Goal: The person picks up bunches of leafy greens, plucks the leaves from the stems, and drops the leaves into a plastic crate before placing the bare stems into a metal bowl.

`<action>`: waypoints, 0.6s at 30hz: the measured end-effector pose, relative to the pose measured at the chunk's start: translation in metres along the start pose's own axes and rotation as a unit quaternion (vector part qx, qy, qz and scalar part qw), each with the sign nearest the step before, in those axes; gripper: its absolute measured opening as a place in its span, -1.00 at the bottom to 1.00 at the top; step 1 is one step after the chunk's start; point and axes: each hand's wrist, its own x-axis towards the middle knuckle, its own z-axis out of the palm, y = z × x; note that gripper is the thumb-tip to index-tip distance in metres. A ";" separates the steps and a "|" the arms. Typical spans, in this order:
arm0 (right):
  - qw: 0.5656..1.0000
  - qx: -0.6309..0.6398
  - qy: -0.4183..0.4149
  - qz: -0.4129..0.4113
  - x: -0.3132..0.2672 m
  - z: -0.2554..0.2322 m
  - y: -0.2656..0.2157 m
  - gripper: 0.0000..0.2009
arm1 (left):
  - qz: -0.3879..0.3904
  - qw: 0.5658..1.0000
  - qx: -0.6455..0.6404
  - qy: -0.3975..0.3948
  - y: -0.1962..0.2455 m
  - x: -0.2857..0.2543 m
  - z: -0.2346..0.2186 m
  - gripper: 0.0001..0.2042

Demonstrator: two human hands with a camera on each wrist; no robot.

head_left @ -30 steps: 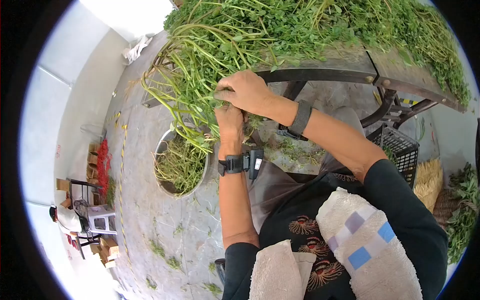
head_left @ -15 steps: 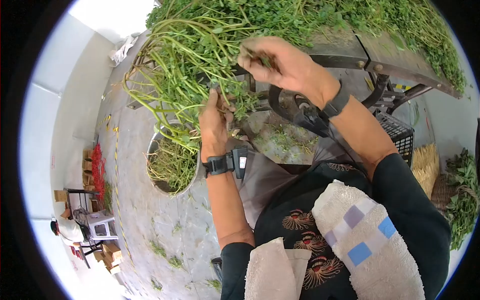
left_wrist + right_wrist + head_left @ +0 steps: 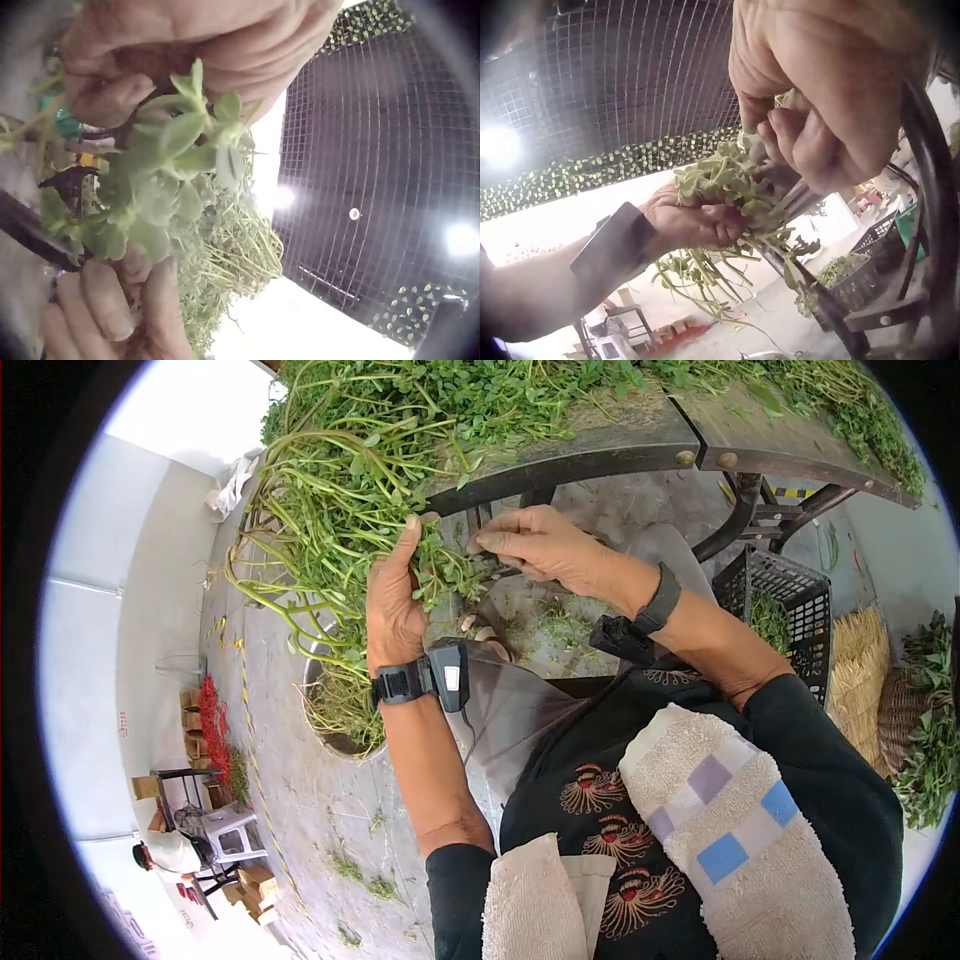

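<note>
A bunch of green leafy stems [image 3: 440,572] is held by my left hand [image 3: 393,600], its thumb pointing up along the near side. In the left wrist view, leafy tips [image 3: 161,172] stick out below that hand. My right hand [image 3: 550,545] is just right of the bunch, fingers curled. Seen from the right wrist, the right hand [image 3: 832,97] has its fingers bent in, with a bit of green [image 3: 784,99] showing between them. From the left wrist, its thumb and fingertips pinch at the lower edge of the leaves. Long stems [image 3: 330,525] hang beside the left hand.
A heap of greens [image 3: 480,400] covers much of the table [image 3: 620,432]. Below left stands a metal bucket [image 3: 350,748] holding stems. A black crate [image 3: 800,605] with greens is at right, beside a straw bundle [image 3: 858,660]. Scraps [image 3: 560,625] litter the floor.
The hands were together at the stems, then the right hand drew away to the right. It has come back low, close to the leafy tips; the left hand keeps its hold.
</note>
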 end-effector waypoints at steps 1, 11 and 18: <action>1.000 -0.018 0.002 0.003 -0.002 0.003 -0.001 -0.74 | -0.017 1.000 0.014 -0.002 0.002 -0.001 0.001 -0.67; 0.975 -0.220 0.021 -0.037 0.011 0.021 0.009 -0.55 | 0.024 0.996 0.050 0.073 -0.015 0.023 -0.013 -0.71; 0.907 -0.349 -0.117 -0.206 -0.003 0.030 -0.005 -0.65 | 0.071 0.980 0.055 0.177 -0.021 0.028 -0.010 -0.78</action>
